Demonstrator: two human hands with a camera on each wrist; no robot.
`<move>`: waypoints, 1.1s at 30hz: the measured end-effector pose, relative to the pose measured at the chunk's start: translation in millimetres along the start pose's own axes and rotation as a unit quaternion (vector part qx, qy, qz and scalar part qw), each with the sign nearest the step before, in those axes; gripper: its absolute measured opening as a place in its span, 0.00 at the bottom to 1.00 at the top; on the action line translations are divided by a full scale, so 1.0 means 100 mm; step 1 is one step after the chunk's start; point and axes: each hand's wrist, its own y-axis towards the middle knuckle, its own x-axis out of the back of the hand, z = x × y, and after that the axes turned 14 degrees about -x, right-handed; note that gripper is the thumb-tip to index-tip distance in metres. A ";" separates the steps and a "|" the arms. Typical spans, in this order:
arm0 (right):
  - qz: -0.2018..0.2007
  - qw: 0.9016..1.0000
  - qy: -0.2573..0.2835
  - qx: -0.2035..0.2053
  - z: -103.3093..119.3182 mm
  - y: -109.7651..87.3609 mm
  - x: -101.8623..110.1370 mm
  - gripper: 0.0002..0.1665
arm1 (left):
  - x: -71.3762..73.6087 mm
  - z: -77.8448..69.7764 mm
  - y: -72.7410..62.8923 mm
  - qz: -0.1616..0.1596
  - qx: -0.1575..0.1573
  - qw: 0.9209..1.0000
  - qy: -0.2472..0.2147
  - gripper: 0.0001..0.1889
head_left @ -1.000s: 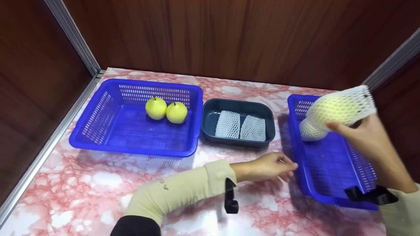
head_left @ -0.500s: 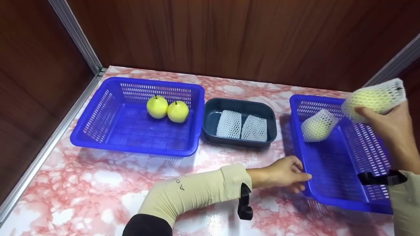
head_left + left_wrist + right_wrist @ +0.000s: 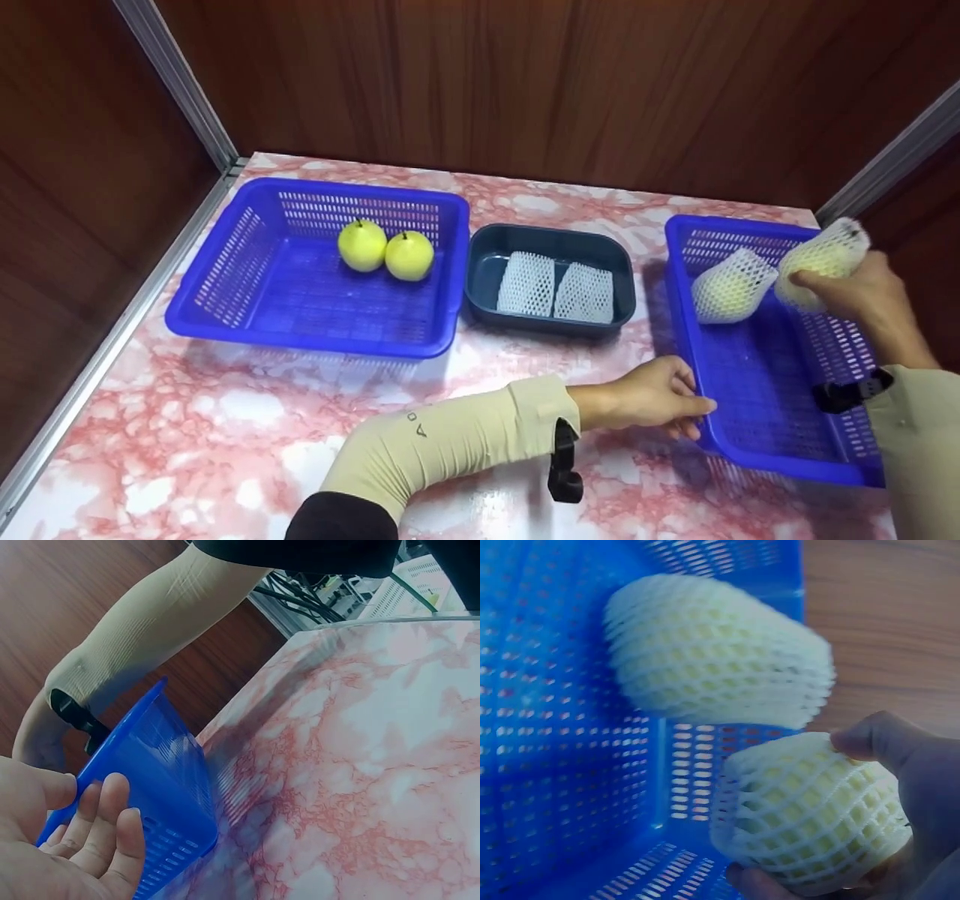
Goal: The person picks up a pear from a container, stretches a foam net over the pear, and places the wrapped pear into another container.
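Observation:
My right hand (image 3: 874,296) grips a pear in a white foam net (image 3: 823,262) over the back right corner of the right blue basket (image 3: 772,382). A second netted pear (image 3: 731,291) lies in that basket's back left corner; the right wrist view shows it beside the held pear (image 3: 810,810). My left hand (image 3: 660,394) pinches the basket's near left rim. In the left wrist view its thumb lies at the rim and its bent fingers (image 3: 112,821) are against the outer wall. Whether the held pear touches the basket floor is hidden.
A dark oblong box (image 3: 551,324) in the middle holds two flat foam nets, one on the left (image 3: 526,285) and one on the right (image 3: 585,294). Two bare yellow pears (image 3: 363,246) sit in the left blue basket (image 3: 292,300). Wooden panels (image 3: 480,90) enclose the marbled table (image 3: 247,420).
My right hand first moved right with the netted pear, then lowered it into the basket's back right corner. My left hand moved right and took hold of the basket rim.

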 end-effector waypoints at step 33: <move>0.077 0.995 -0.050 0.024 -0.11 0.17 -0.30 0.54 | -0.01 -0.02 0.00 -0.001 0.005 1.000 0.018 0.13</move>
